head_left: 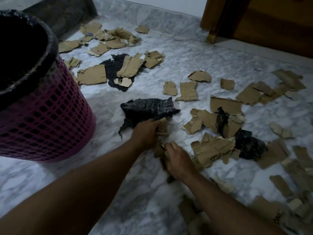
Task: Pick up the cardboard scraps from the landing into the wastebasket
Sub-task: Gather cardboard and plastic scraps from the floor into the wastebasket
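Observation:
Several torn brown cardboard scraps (211, 148) lie scattered over the grey marble landing floor (118, 184). A pink mesh wastebasket (50, 119) with a black liner stands at the left. My left hand (145, 131) is closed on a small cardboard scrap (163, 127) together with the edge of a black torn piece (149, 109). Just below it, my right hand (177, 160) grips a bunch of cardboard scraps (158, 150) low over the floor. Both hands are to the right of the basket.
More scraps lie at the far left (105, 38), in the middle (128, 67) and along the right edge (288, 160). Black crumpled pieces (249, 146) sit among them. A wooden door frame (220, 19) stands at the top right, a dark mat (59, 12) at the top left.

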The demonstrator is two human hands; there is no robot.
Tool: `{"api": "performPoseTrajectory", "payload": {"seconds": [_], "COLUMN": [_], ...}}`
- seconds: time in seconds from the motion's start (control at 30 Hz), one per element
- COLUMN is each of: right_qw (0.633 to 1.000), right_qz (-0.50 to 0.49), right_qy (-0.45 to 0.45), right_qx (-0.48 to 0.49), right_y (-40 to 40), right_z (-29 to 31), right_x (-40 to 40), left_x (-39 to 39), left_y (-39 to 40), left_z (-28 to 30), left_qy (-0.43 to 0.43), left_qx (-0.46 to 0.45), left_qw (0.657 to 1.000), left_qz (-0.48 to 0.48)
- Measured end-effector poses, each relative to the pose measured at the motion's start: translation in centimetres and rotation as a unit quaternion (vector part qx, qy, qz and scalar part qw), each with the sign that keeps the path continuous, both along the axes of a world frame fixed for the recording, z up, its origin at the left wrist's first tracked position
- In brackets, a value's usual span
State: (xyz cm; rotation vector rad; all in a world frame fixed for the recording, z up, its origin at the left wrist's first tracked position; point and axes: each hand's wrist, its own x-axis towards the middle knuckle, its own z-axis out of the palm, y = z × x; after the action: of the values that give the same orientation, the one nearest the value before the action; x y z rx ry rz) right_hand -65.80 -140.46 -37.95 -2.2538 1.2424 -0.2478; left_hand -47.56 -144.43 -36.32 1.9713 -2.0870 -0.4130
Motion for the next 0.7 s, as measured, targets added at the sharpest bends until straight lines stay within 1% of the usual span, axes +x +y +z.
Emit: {"api": "performPoseTrajectory", "payload": {"seconds": [0.1, 0.17, 0.27, 0.37, 0.43, 0.6, 0.7], "right_qw": [1.000, 1.000, 1.000, 1.000, 0.999, 0.986, 0.983], "right_qz": [0.001, 0.002, 0.001, -0.015, -0.047, -0.140, -0.150], "right_qy": [0.014, 0.018, 0.017, 0.004, -0.014, -0.079, -0.095], "right_qx": [0.007, 0.013, 0.020, 0.000, -0.009, 0.034, 0.056], "right_y": [0.0, -0.1, -0.2, -0.3, -0.6, -1.6, -1.8], "right_z": [0.2, 0.6, 1.1, 1.3, 1.7, 3.2, 4.2], "right_x": [0.2, 0.3, 0.3, 0.5, 0.8, 3.0, 4.5], "left_x": [0.8, 1.8, 3.4, 4.9, 5.8, 7.8, 9.0], "left_y": [1.4, 2.3, 3.5, 4.6, 5.2, 6.9, 7.4], "left_z": [0.5, 0.5, 1.0, 2.5, 3.2, 6.1, 8.0], "left_qy": [0.043, 0.104, 0.204, 0.276, 0.318, 0.381, 0.375], "left_qx": [0.024, 0.032, 0.011, -0.001, -0.008, -0.036, -0.046], "left_qw": [0.998, 0.992, 0.971, 0.948, 0.932, 0.903, 0.907], "left_qz": [0.027, 0.065, 0.122, 0.160, 0.173, 0.194, 0.187]}}
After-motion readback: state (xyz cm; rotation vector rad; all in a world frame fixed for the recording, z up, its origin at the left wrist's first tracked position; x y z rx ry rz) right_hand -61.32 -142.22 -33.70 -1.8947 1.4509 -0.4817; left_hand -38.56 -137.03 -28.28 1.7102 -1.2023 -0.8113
